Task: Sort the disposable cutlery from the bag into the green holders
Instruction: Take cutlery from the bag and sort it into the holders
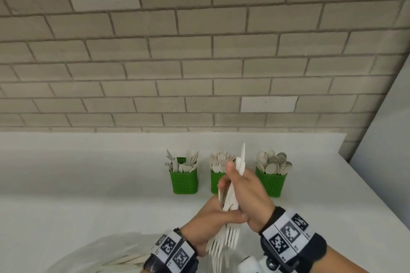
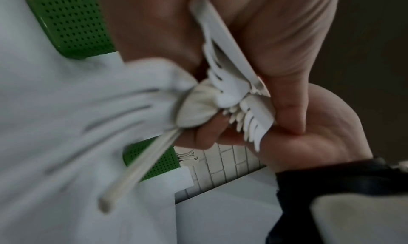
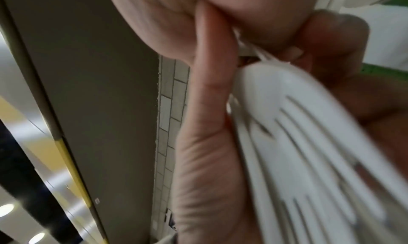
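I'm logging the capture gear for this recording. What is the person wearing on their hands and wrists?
Both hands are bare, no gloves. The left wrist carries a black band with white panels printed with square black-and-white marker codes. The right wrist has a similar, wider black band with three such marker panels in a row. No sleeves show on either forearm.

Both bare hands wear black wrist straps (image 1: 295, 239) carrying white bands printed with square black-and-white coded markers (image 1: 175, 252).

Likely a canteen or café self-service counter: a white counter (image 1: 88, 173) against a grey brick wall (image 1: 177, 51), with three green holders (image 1: 183, 182) stocked with disposable cutlery.
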Demonstrator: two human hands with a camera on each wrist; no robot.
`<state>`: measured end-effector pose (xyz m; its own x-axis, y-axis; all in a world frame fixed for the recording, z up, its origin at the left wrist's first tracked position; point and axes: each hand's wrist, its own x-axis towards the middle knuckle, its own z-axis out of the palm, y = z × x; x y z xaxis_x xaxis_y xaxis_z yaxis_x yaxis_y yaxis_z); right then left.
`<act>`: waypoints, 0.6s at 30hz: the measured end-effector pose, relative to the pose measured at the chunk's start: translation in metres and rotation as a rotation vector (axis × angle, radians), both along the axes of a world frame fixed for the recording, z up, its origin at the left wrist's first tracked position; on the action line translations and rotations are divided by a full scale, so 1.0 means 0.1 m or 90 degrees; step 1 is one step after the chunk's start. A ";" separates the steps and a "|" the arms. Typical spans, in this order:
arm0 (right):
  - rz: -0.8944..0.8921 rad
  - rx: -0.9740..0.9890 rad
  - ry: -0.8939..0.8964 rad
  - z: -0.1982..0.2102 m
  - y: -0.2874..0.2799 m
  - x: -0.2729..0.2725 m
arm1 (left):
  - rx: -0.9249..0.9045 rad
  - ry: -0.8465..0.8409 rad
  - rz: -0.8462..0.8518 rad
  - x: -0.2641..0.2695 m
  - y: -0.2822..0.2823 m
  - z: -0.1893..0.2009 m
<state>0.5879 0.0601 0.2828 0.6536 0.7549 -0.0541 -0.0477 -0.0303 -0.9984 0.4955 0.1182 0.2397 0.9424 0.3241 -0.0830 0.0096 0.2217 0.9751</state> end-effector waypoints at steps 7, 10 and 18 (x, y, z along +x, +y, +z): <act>0.051 -0.143 -0.309 -0.19 0.00 0.24 | 0.052 0.042 0.033 0.10 -0.08 -0.05; 0.009 -0.109 -0.376 -0.19 -0.04 0.29 | 0.052 0.062 0.049 0.11 -0.08 -0.10; 0.040 -0.016 -0.320 0.01 0.08 0.38 | -0.036 0.045 0.041 0.14 -0.10 -0.10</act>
<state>0.6263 0.0686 0.2842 0.5567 0.7964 0.2361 0.4407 -0.0423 -0.8966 0.5092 0.1086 0.2294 0.9110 0.3762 -0.1688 0.0623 0.2791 0.9582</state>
